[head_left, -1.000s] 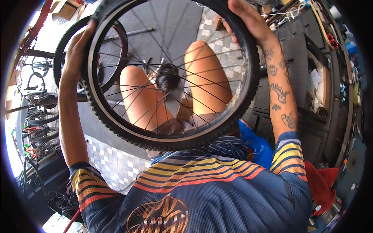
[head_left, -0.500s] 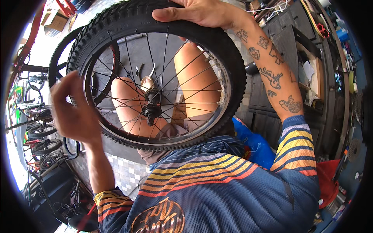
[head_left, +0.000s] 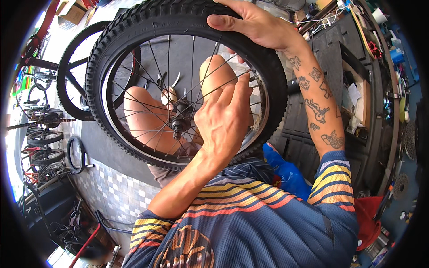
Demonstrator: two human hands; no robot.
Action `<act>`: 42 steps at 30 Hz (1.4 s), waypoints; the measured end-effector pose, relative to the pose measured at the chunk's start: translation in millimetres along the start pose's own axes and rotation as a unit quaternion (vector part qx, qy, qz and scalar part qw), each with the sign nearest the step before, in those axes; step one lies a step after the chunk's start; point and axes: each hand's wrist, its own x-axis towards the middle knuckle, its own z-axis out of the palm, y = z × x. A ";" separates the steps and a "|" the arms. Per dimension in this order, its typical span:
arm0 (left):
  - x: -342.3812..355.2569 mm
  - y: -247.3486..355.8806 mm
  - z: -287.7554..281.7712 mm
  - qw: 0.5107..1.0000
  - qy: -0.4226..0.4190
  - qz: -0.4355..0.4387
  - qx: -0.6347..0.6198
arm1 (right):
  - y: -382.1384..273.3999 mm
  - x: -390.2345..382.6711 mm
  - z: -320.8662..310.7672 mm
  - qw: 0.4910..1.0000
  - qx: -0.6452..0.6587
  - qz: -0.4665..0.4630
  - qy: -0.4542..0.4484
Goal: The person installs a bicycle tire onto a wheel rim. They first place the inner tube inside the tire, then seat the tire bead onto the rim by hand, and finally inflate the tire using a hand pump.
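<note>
A bicycle wheel (head_left: 103, 89) with a black knobby tyre is held up in front of me, tilted, above my bent knees. My right hand (head_left: 254, 24) clasps the tyre at its upper right, thumb on the near sidewall and fingertips showing behind through the spokes. My left hand (head_left: 223, 116) crosses in front of the spokes, its fingers drawn together and the foremost fingertips at the right inner edge of the rim. Whatever may be pinched there is hidden. Toward the wheel's centre is the dark hub (head_left: 178, 120) with its axle end facing me.
Another black-tyred wheel (head_left: 73, 85) stands behind on the left. Several bicycles line the far left, with a loose tyre (head_left: 76, 154) on the tiled floor. At right are a dark cabinet (head_left: 308, 120) with an open drawer and a blue plastic bag (head_left: 288, 172). Small tools lie between my knees.
My left hand has swung from beyond the wheel's left side across to the right part of the rim. The wheel and my right hand have shifted slightly right.
</note>
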 end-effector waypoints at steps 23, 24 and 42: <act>9.2 -18.6 29.8 0.983 -0.082 0.026 -0.161 | 8.1 -26.7 13.3 0.989 -0.039 0.035 0.138; 8.4 -17.4 28.6 0.981 -0.090 0.021 -0.169 | 12.2 -26.5 15.6 0.986 -0.040 0.029 0.160; 128.5 -35.6 -41.5 0.905 0.104 0.393 0.122 | 11.4 -27.4 16.2 0.955 -0.171 -0.031 0.242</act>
